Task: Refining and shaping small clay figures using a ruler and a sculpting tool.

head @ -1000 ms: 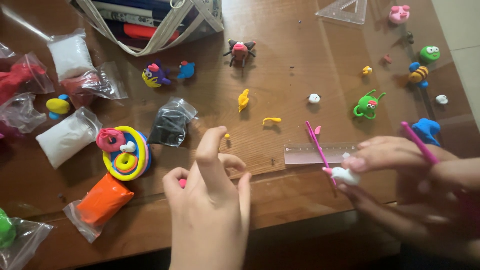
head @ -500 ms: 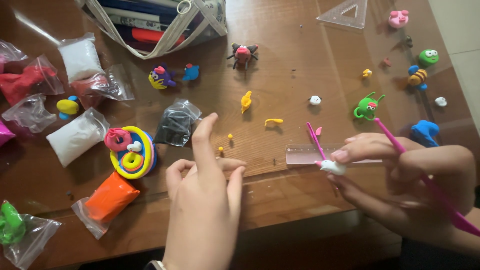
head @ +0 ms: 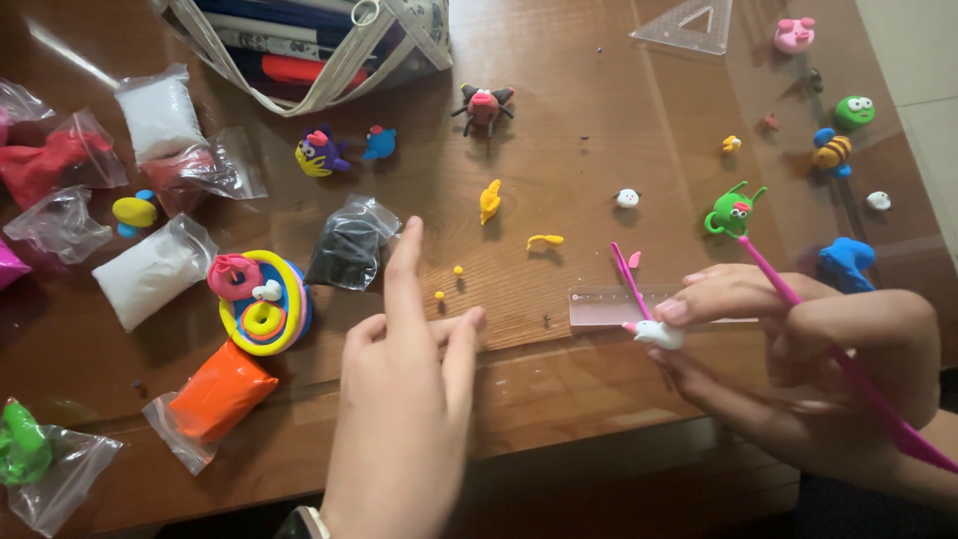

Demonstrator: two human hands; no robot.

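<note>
My left hand [head: 399, 399] hovers over the front of the wooden table [head: 559, 80], palm down and holding nothing. Its index finger points up toward a bag of black clay [head: 349, 245], and two tiny yellow clay balls [head: 458, 270] lie just right of that finger. My right hand [head: 798, 349] pinches a small white clay piece [head: 659, 332] between thumb and fingertips. A long pink sculpting tool [head: 773, 274] is tucked across the same hand. A clear ruler [head: 604, 304] lies just above the white piece.
Bags of orange [head: 220, 389], white [head: 155, 269] and red clay [head: 45, 165] lie at the left beside a rainbow clay disc [head: 261, 304]. Small clay figures, including a green one [head: 731, 212], dot the table's far part. A pencil case [head: 319, 40] sits at the back.
My left hand has spread its fingers and stretched its index finger further up. My right hand has drawn the white piece and pink tool closer to the ruler's right end.
</note>
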